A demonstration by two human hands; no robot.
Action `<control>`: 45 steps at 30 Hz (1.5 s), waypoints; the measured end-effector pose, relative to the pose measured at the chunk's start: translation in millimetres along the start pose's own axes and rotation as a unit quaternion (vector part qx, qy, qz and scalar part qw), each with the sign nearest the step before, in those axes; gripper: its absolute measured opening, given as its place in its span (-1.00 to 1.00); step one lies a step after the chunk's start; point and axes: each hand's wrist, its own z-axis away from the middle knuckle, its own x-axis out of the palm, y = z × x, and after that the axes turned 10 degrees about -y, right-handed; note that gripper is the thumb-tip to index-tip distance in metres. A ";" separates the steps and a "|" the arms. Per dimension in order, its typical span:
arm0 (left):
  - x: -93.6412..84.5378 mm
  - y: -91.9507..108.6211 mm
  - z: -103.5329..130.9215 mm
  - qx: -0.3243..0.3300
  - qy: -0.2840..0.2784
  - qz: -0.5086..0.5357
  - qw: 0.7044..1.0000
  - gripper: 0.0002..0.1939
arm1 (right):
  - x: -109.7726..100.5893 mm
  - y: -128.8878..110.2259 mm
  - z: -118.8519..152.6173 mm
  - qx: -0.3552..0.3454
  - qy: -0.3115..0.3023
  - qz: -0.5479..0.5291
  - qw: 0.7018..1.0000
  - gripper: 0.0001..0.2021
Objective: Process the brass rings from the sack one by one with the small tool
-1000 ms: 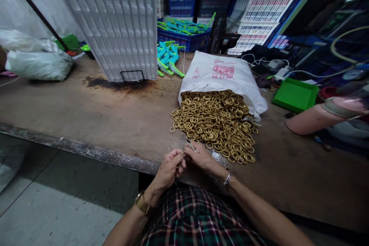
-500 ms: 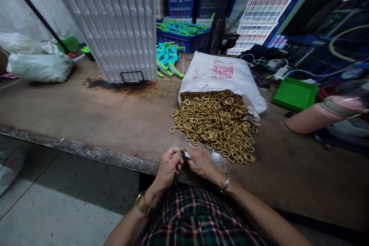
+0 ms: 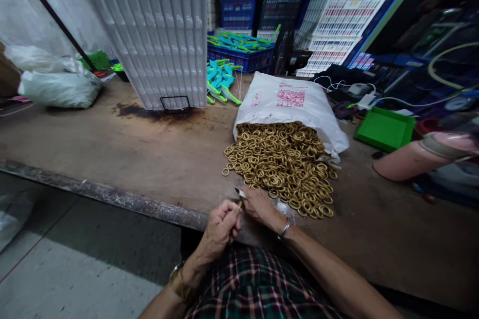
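Note:
My left hand (image 3: 223, 223) is closed at the table's front edge, pinching a small brass-coloured ring (image 3: 240, 205) seen edge-on between thumb and forefinger. My right hand (image 3: 261, 206) is closed beside it on a small knife (image 3: 240, 192) with a dark tip and a pale part; its grip is mostly hidden under the fingers. The knife tip points left, just beyond the ring. Past my right hand, a heap of brass-coloured rings (image 3: 286, 164) spills from the mouth of a white woven sack (image 3: 267, 97) with red print.
A tall stack of clear ridged trays (image 3: 157, 45) stands at the back left, beside teal-and-green plastic pieces (image 3: 222, 79). On the right lie a green tray (image 3: 385, 129) and a pink bottle (image 3: 407, 159). Stacked crates (image 3: 239, 12) rise behind. A white plastic bag (image 3: 60, 88) sits far left.
My right hand has moved the knife up and forward, slightly away from my left hand. The ring in my left hand shows more clearly now. The view has shifted a little.

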 end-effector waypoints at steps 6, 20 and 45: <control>-11.2 -7.3 -2.2 -0.013 0.014 0.200 0.980 -0.68 | 1.0 -10.3 -38.9 -0.037 0.073 0.015 0.997 -0.73; -32.7 -19.5 -4.8 -0.067 0.053 0.330 0.940 -0.81 | -7.6 -21.6 -70.8 0.017 0.062 0.039 0.997 -0.77; -25.8 -12.6 -5.2 -0.069 0.074 0.384 0.918 -0.85 | 3.4 -2.0 -14.5 -0.016 0.023 0.028 0.999 -0.83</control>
